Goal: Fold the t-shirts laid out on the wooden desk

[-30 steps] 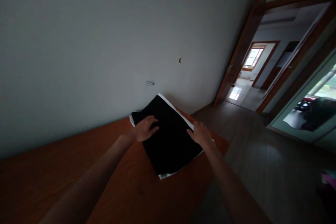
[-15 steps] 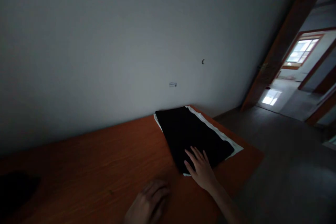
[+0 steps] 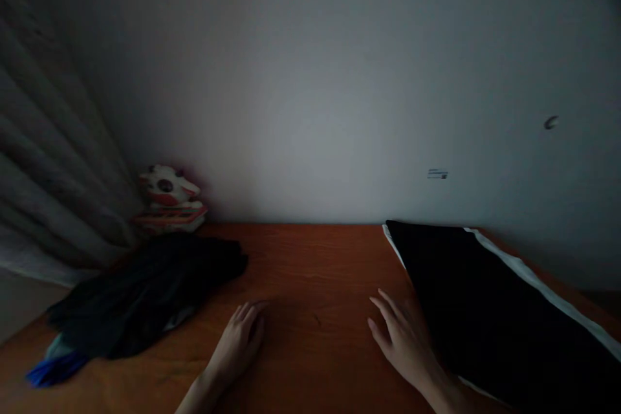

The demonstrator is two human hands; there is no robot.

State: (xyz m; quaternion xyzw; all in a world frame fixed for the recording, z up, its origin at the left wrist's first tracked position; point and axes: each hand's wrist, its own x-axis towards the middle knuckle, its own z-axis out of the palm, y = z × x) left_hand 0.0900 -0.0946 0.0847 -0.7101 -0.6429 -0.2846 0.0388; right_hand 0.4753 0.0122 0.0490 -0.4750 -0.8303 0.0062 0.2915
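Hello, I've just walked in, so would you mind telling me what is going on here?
A person has both hands over the table, holding nothing: the left hand is nearer the dark heap of cloth, and the right hand is beside the black cloth. That one lies flat, with white cloth showing along its edges. The heap is crumpled, with a blue piece at its near end.

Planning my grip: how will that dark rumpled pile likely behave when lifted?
Probably floppy: the dark pile slumps in loose folds. It may come up piecemeal, since blue fabric pokes out at its edge. Rolling looks unlikely; it spreads low.
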